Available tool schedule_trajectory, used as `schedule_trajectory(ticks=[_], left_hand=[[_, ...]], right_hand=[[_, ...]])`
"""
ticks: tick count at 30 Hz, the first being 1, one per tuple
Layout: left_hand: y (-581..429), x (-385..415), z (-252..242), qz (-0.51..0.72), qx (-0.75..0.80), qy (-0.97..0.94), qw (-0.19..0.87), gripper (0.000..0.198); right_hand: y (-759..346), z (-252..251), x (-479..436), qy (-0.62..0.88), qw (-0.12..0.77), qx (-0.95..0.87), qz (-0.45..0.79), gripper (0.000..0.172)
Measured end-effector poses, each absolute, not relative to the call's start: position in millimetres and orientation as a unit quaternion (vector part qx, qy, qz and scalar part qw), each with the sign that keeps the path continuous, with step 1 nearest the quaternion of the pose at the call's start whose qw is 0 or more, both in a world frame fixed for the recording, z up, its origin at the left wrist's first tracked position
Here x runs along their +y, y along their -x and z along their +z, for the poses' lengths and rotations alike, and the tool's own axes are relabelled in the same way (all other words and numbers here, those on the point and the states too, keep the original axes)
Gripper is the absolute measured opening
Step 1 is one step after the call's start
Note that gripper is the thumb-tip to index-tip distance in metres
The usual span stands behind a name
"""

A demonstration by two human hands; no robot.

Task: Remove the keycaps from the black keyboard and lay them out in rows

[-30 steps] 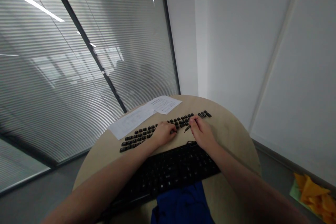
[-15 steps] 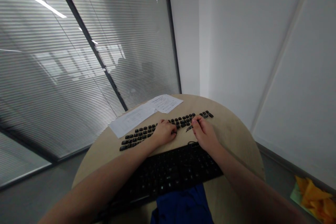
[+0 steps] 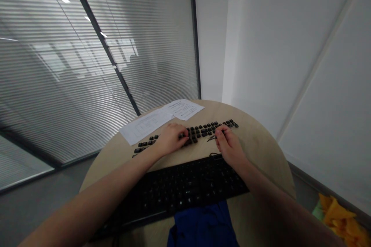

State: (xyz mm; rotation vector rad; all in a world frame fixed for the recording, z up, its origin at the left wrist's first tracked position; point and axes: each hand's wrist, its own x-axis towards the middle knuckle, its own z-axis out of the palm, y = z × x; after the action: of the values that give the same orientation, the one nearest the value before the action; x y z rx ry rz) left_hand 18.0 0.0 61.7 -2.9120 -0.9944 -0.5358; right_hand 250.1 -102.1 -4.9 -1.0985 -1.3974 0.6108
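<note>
Several loose black keycaps [image 3: 205,130] lie in rows across the round wooden table. My left hand [image 3: 173,139] is over the middle of these rows, with thumb and fingers closed around a dark keycap [image 3: 182,136]. Whether that keycap is lifted I cannot tell. To its right, my right hand [image 3: 228,144] is closed in a pinch on a thin, dark tool [image 3: 211,138] with a forked end pointing left; its exact kind is too small to make out. Nearer to me, below both hands, lies a black keyboard [image 3: 191,185], partly covered by my left forearm.
White printed sheets [image 3: 145,125] lie at the table's [image 3: 255,131] far left. A blue cloth [image 3: 201,225] is at the near edge, in front of the keyboard. Yellow material [image 3: 337,216] lies on the floor at right. A blinds-covered glass partition and white wall stand behind.
My left hand has moved left along the keycap rows, uncovering keycaps to its right. My right hand has shifted slightly right, still holding the thin tool. The camera view has tilted a little.
</note>
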Motion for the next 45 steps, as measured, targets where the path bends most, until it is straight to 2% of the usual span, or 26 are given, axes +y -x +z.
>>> schedule_trajectory(ticks=[4,7,9,11,15,18,35,41,45], left_hand=[[18.6,-14.3,83.3,-0.2,-0.349,0.913,-0.066,0.01],[42.9,-27.3,88.3,-0.085,-0.348,0.92,-0.158,0.013],[53.5,-35.4,84.4,-0.009,-0.333,0.92,-0.205,0.018],[58.1,-41.1,75.8,0.013,-0.307,0.924,-0.227,0.025],[55.4,-41.4,53.6,-0.037,-0.187,0.943,-0.273,0.039],[51.3,-34.8,39.4,-0.05,-0.129,0.94,-0.311,0.052],[46.1,-28.9,20.6,-0.066,-0.147,0.934,-0.319,0.049],[46.6,-31.9,22.4,-0.026,-0.157,0.948,-0.276,0.052],[47.2,-32.0,22.6,-0.028,-0.156,0.949,-0.274,0.052]], right_hand=[[-248.7,-1.9,-104.5,0.488,0.621,-0.555,0.261,0.033],[-243.4,4.6,-112.8,0.486,0.602,-0.56,0.298,0.035],[-236.4,7.7,-121.7,0.473,0.578,-0.575,0.335,0.037],[-227.6,8.2,-131.7,0.459,0.541,-0.596,0.377,0.039],[-214.0,3.3,-144.4,0.438,0.44,-0.651,0.436,0.039],[-211.2,-0.4,-144.6,0.445,0.404,-0.659,0.453,0.041],[-217.1,0.7,-148.6,0.438,0.311,-0.76,0.366,0.028],[-216.9,-0.2,-146.8,0.375,0.28,-0.843,0.265,0.023],[-211.9,3.0,-147.0,0.348,0.291,-0.866,0.211,0.019]])
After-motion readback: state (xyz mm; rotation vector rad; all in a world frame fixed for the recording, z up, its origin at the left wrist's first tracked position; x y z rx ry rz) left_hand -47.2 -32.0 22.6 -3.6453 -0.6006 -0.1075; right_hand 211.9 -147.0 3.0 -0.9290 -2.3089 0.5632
